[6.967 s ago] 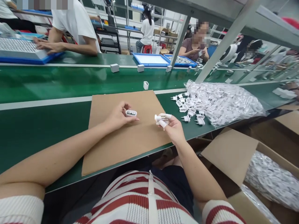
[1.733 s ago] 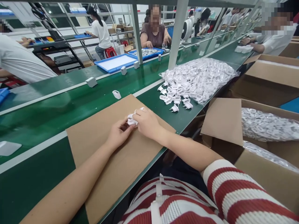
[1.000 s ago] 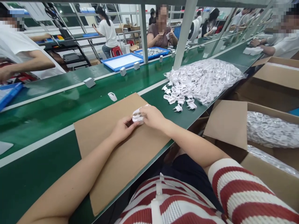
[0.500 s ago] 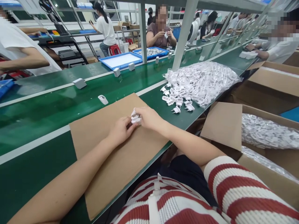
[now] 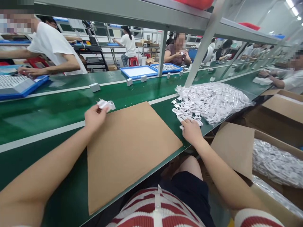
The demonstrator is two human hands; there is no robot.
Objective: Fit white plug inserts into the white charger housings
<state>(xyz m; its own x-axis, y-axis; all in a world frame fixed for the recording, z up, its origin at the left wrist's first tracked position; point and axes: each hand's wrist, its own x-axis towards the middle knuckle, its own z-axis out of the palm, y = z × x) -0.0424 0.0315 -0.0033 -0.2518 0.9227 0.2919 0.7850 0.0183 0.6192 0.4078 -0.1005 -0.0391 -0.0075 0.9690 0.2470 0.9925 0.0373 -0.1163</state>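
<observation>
Left of center, the left hand [image 5: 94,118] had its fingers pinching a white plug [image 5: 102,103], prongs apparently already on, near another white casing [image 5: 112,105]. Right of center, the right hand [image 5: 192,131] touched loose prong pieces [image 5: 175,110], couldn't tell if pinching; loads were left.

A cardboard sheet [image 5: 132,151] lies on the near worktop [image 5: 68,189]. To its right, on the same worktop, sits a bag of plugs [image 5: 217,101], with loose plugs [image 5: 176,111] in front and to the left. The right hand [image 5: 191,130] is at these; the left hand [image 5: 94,118] is by the sheet's far left corner. Behind runs a belt [image 5: 68,105], small cases [image 5: 94,87] along its far edge, two trays [image 5: 126,73] beyond. Right of the worktop, an open box [image 5: 233,148] contains another bag [image 5: 276,160].
</observation>
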